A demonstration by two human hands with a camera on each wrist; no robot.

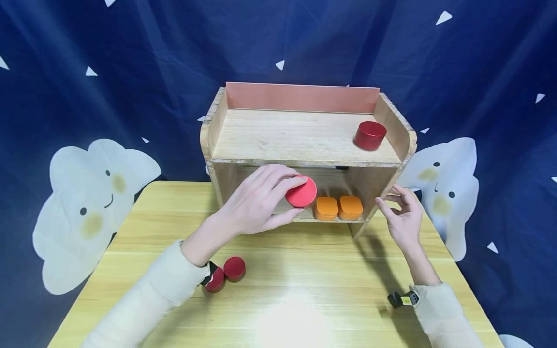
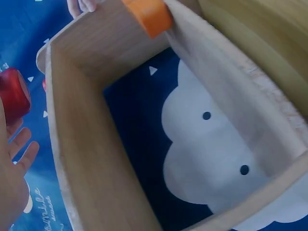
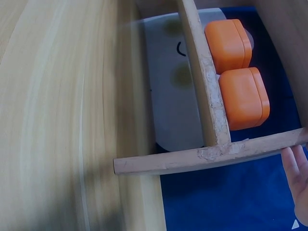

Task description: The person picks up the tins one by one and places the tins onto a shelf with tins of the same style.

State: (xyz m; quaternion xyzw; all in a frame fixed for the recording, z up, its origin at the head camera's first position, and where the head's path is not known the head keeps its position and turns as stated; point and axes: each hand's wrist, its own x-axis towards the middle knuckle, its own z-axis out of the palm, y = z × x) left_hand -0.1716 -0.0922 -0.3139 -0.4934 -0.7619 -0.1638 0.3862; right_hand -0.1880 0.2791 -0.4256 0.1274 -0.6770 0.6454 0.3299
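My left hand (image 1: pixel 261 198) grips a round red tin (image 1: pixel 301 192) between thumb and fingers, in front of the wooden shelf's (image 1: pixel 300 162) lower opening. In the left wrist view the same red tin (image 2: pixel 17 94) shows at the left edge, raised near the upper board. On the right, my right hand (image 1: pixel 404 217) has its fingertips against the outer side panel of the shelf; the right wrist view catches part of these fingers (image 3: pixel 294 166). Another dark red tin (image 1: pixel 370 135) stands on the top board, at its right end. Two orange rounded-square boxes (image 1: pixel 326 208) sit side by side on the lower board.
Two more red tins, one at the left (image 1: pixel 214 280) partly behind my left wrist and one beside it (image 1: pixel 234 268), stand on the wooden table (image 1: pixel 304 270). A dark blue curtain (image 1: pixel 174 58) with white clouds hangs behind the shelf.
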